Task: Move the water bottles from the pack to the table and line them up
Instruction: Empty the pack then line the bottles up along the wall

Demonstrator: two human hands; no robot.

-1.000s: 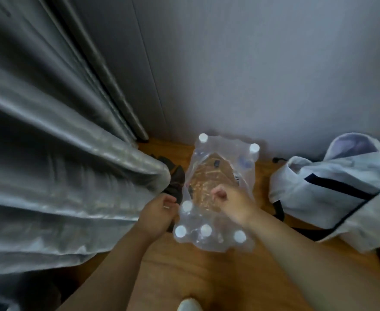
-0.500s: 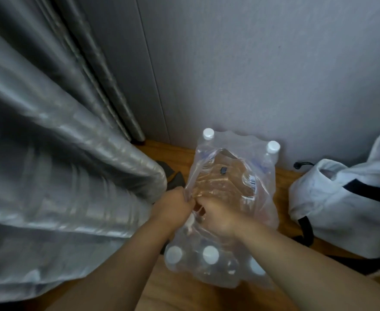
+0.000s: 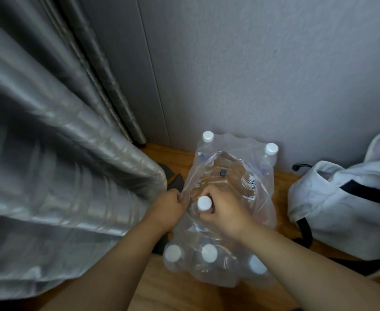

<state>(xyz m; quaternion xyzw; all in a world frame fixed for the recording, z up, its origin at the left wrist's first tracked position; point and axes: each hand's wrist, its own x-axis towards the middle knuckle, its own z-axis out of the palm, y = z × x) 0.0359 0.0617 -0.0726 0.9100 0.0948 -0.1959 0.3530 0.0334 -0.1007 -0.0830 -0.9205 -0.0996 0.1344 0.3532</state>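
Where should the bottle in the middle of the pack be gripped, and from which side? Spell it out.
Grip the middle bottle at its neck, just under the white cap, coming from above through the torn opening in the plastic wrap. It stands upright with only its top clear of the film. The right hand already grips it there while the left hand pinches the wrap's edge aside.

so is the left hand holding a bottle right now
No, the left hand pinches the plastic wrap; the right hand grips the bottle.

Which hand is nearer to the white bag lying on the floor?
The right hand. It holds a bottle inside the pack, on the side toward the white bag. The left hand pinches the pack's plastic on the far side, by the curtain.
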